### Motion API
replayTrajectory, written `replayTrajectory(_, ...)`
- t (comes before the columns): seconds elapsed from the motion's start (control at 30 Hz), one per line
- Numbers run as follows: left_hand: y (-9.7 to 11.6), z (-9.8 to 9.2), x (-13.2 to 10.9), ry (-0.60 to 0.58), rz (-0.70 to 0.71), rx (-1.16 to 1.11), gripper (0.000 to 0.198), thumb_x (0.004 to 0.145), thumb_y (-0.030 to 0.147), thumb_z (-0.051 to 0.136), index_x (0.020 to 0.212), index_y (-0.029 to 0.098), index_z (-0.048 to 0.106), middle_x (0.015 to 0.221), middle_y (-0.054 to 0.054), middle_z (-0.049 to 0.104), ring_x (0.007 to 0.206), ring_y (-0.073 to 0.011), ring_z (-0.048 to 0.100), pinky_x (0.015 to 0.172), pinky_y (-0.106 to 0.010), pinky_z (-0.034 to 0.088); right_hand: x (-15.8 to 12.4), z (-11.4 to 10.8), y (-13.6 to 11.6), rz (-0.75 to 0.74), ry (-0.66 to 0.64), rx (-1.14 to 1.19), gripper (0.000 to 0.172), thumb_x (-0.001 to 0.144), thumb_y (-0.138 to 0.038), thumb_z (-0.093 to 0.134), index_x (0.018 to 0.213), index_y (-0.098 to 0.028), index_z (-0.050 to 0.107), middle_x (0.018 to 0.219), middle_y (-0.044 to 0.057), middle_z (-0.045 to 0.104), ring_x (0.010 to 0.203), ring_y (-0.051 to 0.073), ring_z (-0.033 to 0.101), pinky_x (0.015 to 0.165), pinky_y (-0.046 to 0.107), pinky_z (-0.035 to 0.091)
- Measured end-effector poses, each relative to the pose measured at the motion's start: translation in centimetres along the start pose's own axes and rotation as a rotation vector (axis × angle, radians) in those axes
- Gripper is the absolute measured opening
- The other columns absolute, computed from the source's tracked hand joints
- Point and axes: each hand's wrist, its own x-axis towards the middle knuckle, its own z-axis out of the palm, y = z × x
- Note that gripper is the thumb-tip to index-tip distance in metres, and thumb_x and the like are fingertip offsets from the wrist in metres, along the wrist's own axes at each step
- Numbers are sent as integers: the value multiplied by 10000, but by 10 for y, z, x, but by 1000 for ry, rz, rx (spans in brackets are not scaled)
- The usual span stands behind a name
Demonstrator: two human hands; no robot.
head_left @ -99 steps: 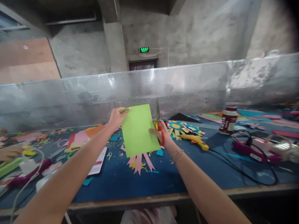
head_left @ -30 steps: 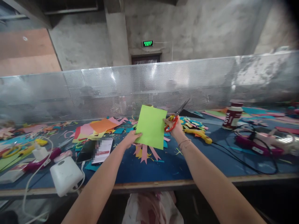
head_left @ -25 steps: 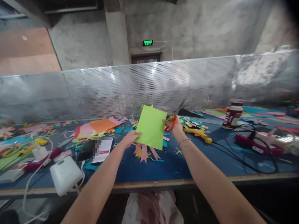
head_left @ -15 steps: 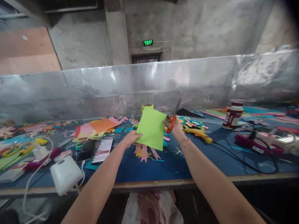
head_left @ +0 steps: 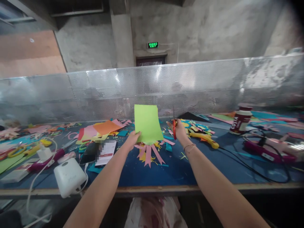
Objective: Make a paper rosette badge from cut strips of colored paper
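Observation:
My left hand (head_left: 132,140) pinches the bottom left corner of a light green paper sheet (head_left: 147,123) and holds it upright above the blue table (head_left: 147,177). My right hand (head_left: 178,130) sits just right of the sheet, fingers through the red handles of scissors (head_left: 174,127) whose blades point up and look closed. This hand is off the sheet. Under the sheet lies a pink and yellow paper cut-out (head_left: 148,152).
Coloured paper sheets and scraps (head_left: 99,129) cover the table's back. A white device with cable (head_left: 68,176) and a phone (head_left: 101,151) lie at left. A yellow glue gun (head_left: 204,138), a brown bottle (head_left: 241,119), a pink tool (head_left: 268,152) and black cables lie at right. A perforated metal screen (head_left: 190,85) stands behind.
My right hand has let go of the sheet's right edge and drawn slightly away with the scissors turned upright. The left hand tipped the sheet straighter and a little left.

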Motion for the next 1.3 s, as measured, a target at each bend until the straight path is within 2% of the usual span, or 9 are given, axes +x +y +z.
replayTrajectory(0.13,4,0,3,138,22,-84,253,758,203,505,1003,142,521,833,-77,643,438,-107,547,395,-227,436,-9,2,-12,-32,-161,-102,440,714,-557,501,933,-175,512,702,32,568,645,169,541,610,287,412)
replayTrajectory(0.23,4,-3,7,242,74,-146,329,707,135,529,1035,140,505,906,-91,633,478,-119,577,417,-233,457,-13,7,-18,-91,-232,-158,427,735,-550,474,941,-177,507,740,52,581,697,187,553,640,295,417)
replayTrajectory(0.37,3,-8,11,390,149,-221,386,671,93,538,1054,129,502,885,-83,631,516,-125,592,488,-265,503,-18,13,-20,-170,-315,-145,402,773,-554,409,907,-179,472,812,65,574,784,197,550,684,304,429)
replayTrajectory(0.47,4,-10,11,445,203,-281,411,628,51,547,1031,128,518,849,-66,631,539,-126,593,502,-262,508,-23,16,-22,-166,-395,-159,380,783,-544,403,897,-186,463,847,66,572,813,196,554,699,300,426)
replayTrajectory(0.6,5,-12,12,435,242,-356,410,589,46,585,987,134,543,815,-49,630,555,-119,587,507,-244,506,-30,18,-26,-177,-499,-203,346,788,-516,413,897,-191,462,830,58,581,805,189,559,682,283,413)
replayTrajectory(0.73,5,-11,12,419,269,-405,427,569,52,610,983,144,555,880,-60,634,645,-137,603,547,-265,523,-34,20,-27,-201,-562,-171,321,773,-514,426,817,-197,448,751,28,568,721,167,543,626,266,397)
replayTrajectory(0.93,6,-8,8,344,269,-398,506,546,74,654,1038,155,566,945,-78,636,722,-155,603,565,-271,528,-38,21,-36,-190,-576,-136,358,740,-562,443,750,-206,417,724,21,539,688,157,524,595,258,383)
replayTrajectory(1.1,6,-6,6,264,256,-350,480,531,109,670,1001,159,587,947,-70,635,743,-166,605,564,-277,531,-42,20,-45,-142,-606,-93,352,744,-561,440,728,-212,394,675,8,523,641,148,517,571,249,377)
replayTrajectory(1.3,4,-6,8,204,248,-318,424,527,153,686,940,140,592,930,-81,644,732,-165,604,563,-263,524,-41,24,-43,-122,-588,-77,360,741,-570,425,735,-211,397,668,6,524,646,152,516,576,251,372)
